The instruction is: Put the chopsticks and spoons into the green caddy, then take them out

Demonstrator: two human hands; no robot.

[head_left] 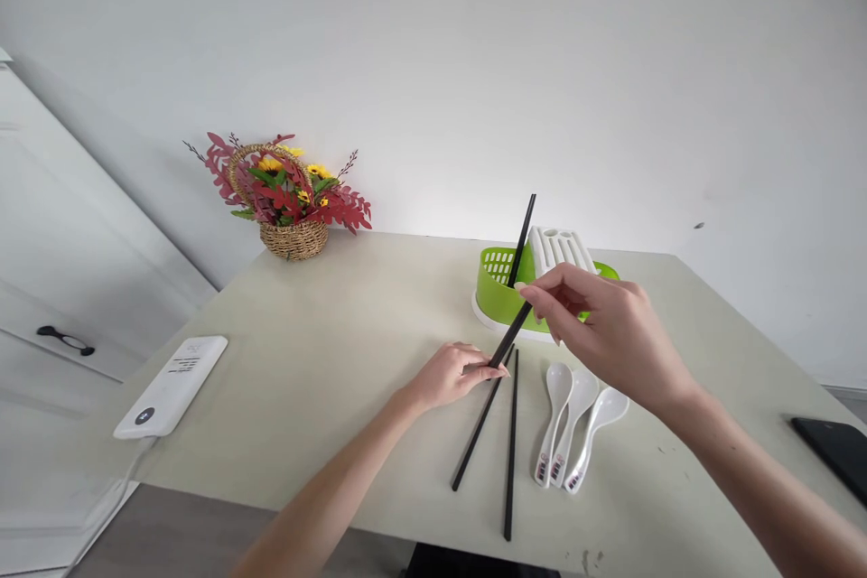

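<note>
We hold the black chopsticks [509, 340], perhaps a pair, aslant over the tabletop [386, 307], before the green caddy [489, 293]; our right hand [602, 325] pinches the upper end between its fingers, our left hand [443, 377] the lower. A slack pinch could drop them onto the loose chopsticks [512, 452] or spoons [560, 388]. The spoons' handle labels and the white device's [180, 388] print are too small to read.

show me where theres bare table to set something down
Widest: the table between the flower basket, white device and left hand. Smaller: right of the green caddy and right hand. Crowded: from the caddy down to the loose chopsticks and spoons.
</note>
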